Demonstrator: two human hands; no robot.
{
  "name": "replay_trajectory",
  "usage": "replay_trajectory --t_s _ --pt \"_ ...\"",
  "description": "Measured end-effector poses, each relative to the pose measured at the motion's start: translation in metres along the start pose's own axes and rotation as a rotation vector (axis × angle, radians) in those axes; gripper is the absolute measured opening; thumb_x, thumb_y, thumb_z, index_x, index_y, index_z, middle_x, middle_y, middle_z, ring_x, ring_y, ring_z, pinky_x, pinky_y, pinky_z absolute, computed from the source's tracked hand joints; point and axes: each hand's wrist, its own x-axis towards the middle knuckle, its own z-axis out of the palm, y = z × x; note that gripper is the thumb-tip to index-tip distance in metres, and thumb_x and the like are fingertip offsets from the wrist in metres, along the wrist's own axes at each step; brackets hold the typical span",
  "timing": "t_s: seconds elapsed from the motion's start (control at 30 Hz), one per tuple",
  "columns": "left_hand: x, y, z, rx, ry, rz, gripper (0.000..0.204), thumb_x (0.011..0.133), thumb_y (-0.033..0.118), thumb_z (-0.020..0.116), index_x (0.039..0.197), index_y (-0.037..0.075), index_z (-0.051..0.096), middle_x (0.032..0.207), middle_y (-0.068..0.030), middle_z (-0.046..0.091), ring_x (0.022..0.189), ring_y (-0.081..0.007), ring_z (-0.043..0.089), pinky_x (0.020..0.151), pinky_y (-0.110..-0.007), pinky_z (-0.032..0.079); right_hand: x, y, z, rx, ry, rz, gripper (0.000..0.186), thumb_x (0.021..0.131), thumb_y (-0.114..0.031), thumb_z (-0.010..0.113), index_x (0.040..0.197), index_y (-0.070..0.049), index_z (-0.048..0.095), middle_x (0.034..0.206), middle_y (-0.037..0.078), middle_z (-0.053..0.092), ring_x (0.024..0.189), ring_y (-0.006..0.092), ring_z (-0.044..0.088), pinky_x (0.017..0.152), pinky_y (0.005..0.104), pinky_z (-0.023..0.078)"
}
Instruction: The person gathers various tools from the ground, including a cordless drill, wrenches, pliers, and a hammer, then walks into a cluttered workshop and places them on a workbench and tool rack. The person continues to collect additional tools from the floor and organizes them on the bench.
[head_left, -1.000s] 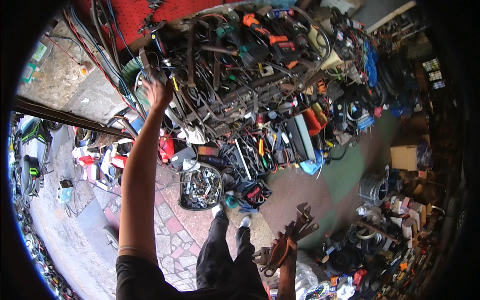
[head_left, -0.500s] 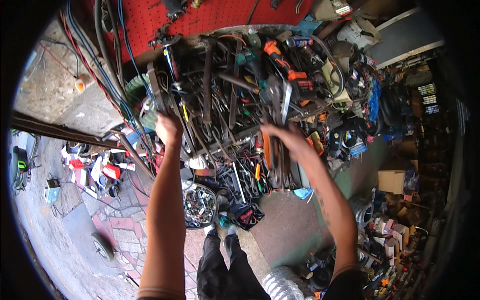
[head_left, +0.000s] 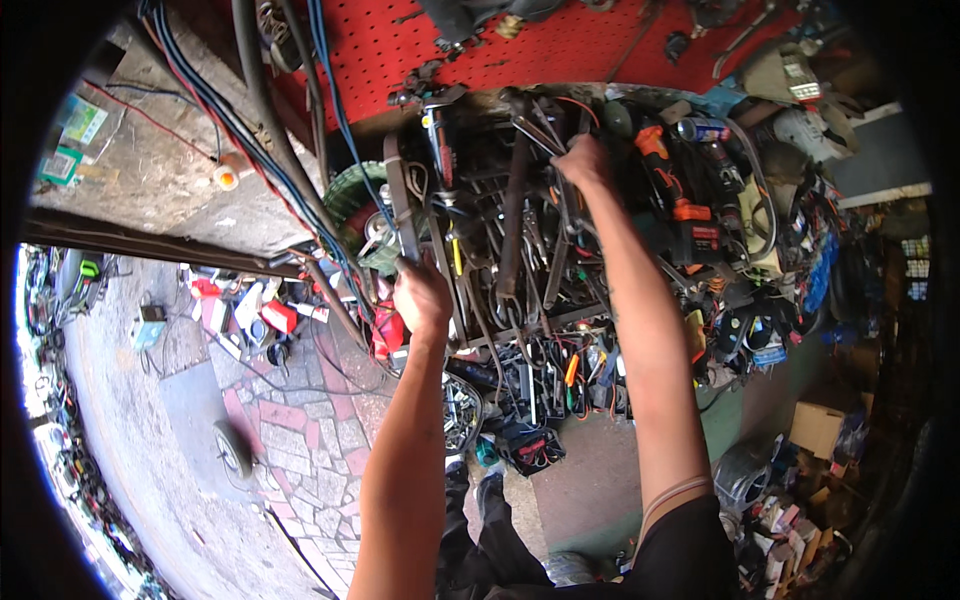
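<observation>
My left hand [head_left: 422,298] is closed around the lower end of a long, grey-brown flat bar [head_left: 398,185] at the left of the tool-covered bench. Farther back, my right hand [head_left: 585,163] is closed at the end of a slim metal tool [head_left: 537,135] that points up and left; its kind is unclear. Between my hands a large dark hammer [head_left: 515,200] lies with its head toward the back. Spanners and rods [head_left: 535,240] surround it. To the right of my right hand lies an orange-and-black cordless power tool [head_left: 668,180].
Blue cables [head_left: 345,110] and a thick grey hose hang at the left, before a red pegboard [head_left: 560,55]. A green coiled hose [head_left: 350,195] sits by the flat bar. Below the bench are an open black tool case [head_left: 533,450] and a round tray [head_left: 462,415] of small parts.
My right hand has moved from the bench's front edge to the back among the tools. My left hand stays on the flat bar. The whole view has shifted, so things appear farther right.
</observation>
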Motion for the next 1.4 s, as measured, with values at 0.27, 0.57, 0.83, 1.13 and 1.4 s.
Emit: replay_trajectory --t_s 0.27,0.57,0.83,1.13,1.4 --pt "0.002 -0.003 0.002 -0.006 0.011 0.023 0.041 0.091 0.034 0.050 0.098 -0.007 0.048 0.071 -0.0280 0.062 0.069 -0.0448 0.063 0.063 -0.051 0.051 -0.101 0.041 -0.042 0.921 0.436 -0.315 0.024 0.089 -0.011 0.061 0.109 0.002 0.060 0.105 0.011 0.064 0.098 0.0192 0.061 0.089 0.0299 0.047" --pt "0.006 -0.025 0.014 -0.156 0.060 0.161 0.053 0.090 0.047 0.051 0.080 -0.005 0.054 0.072 -0.0256 0.064 0.068 -0.0414 0.064 0.061 -0.048 0.053 -0.656 0.250 0.154 0.377 -0.012 0.273 0.037 0.086 -0.022 0.063 0.110 0.005 0.059 0.113 0.025 0.059 0.109 0.0389 0.055 0.095 0.0439 0.042" --pt "-0.322 -0.357 -0.083 -0.188 -0.438 0.205 0.044 0.087 0.022 0.052 0.121 -0.006 0.049 0.112 -0.0346 0.055 0.099 -0.0475 0.056 0.087 -0.051 0.045 -0.987 0.472 0.086 0.086 -0.993 0.918 0.047 0.085 -0.031 0.060 0.116 0.001 0.049 0.109 0.018 0.057 0.101 0.0299 0.054 0.088 0.0372 0.043" --pt "-0.967 -0.647 -0.481 0.362 -0.282 -1.445 0.034 0.083 0.020 0.051 0.101 -0.006 0.062 0.106 -0.0284 0.063 0.104 -0.0379 0.061 0.085 -0.044 0.051 -0.837 0.473 0.112 0.157 -0.748 0.427 0.017 0.082 -0.020 0.057 0.090 -0.005 0.060 0.083 0.007 0.060 0.076 0.0188 0.056 0.072 0.0316 0.047" --pt "-1.138 -0.623 -0.436 -0.324 0.539 -1.524 0.029 0.081 0.023 0.060 0.093 -0.003 0.063 0.094 -0.0256 0.065 0.091 -0.0402 0.062 0.082 -0.046 0.048 -0.765 0.118 0.131 0.816 -0.764 -0.088 0.030 0.089 -0.026 0.056 0.112 -0.006 0.059 0.097 0.004 0.063 0.083 0.0154 0.059 0.085 0.0351 0.047"
